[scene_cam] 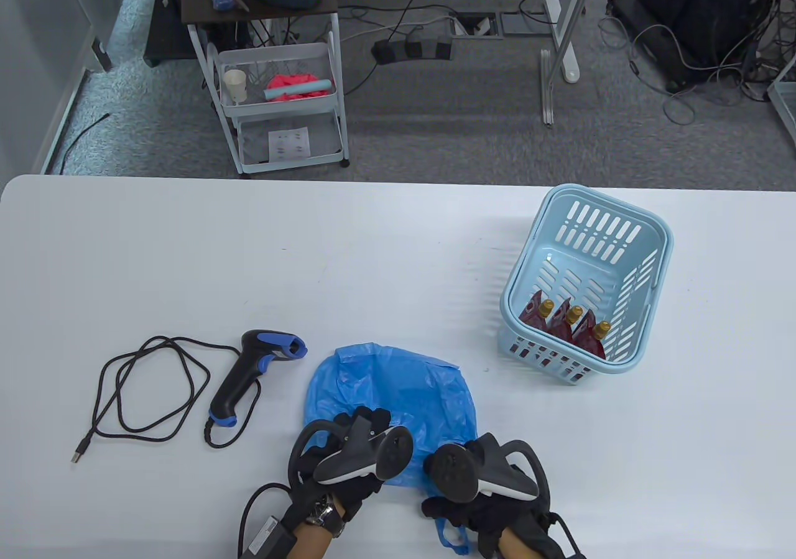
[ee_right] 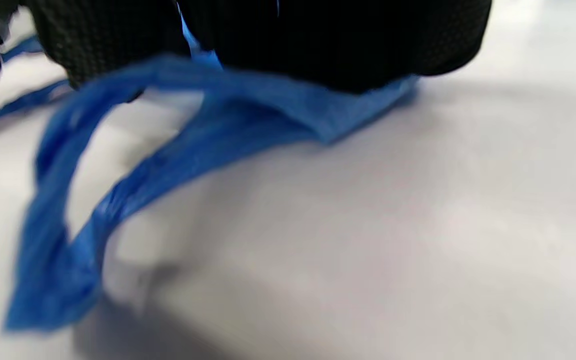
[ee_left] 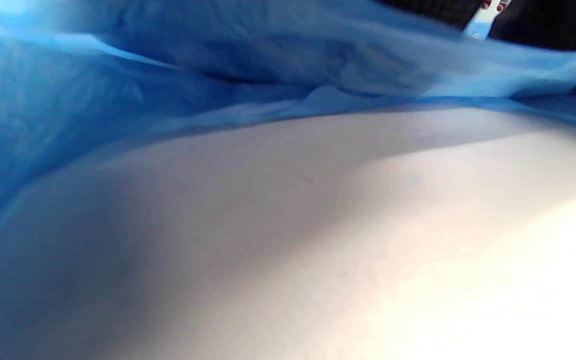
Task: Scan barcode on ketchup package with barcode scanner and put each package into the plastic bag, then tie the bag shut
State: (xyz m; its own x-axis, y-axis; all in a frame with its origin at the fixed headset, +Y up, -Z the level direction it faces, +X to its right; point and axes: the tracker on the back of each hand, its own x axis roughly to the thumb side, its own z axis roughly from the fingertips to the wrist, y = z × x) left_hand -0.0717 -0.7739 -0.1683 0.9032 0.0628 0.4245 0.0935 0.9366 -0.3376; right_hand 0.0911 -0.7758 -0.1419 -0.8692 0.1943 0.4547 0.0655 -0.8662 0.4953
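Note:
The blue plastic bag (scene_cam: 385, 391) lies flat near the table's front edge. My left hand (scene_cam: 367, 421) rests on the bag's near left part, and its fingers seem to grip the film. In the left wrist view the bag (ee_left: 168, 75) is raised off the white table (ee_left: 368, 250). My right hand (scene_cam: 443, 509) pinches the bag's near edge, and a handle loop (scene_cam: 451, 537) hangs out below it. In the right wrist view, black gloved fingers (ee_right: 328, 45) clamp the blue handle (ee_right: 118, 200). The black and blue barcode scanner (scene_cam: 252, 369) lies left of the bag. Three red ketchup packages (scene_cam: 563, 324) stand in the basket.
The light blue basket (scene_cam: 650, 273) stands at the right, beyond the bag. The scanner's black cable (scene_cam: 143, 391) loops across the table's left side. Past the far table edge are a cart (scene_cam: 280, 86) and cables on the floor.

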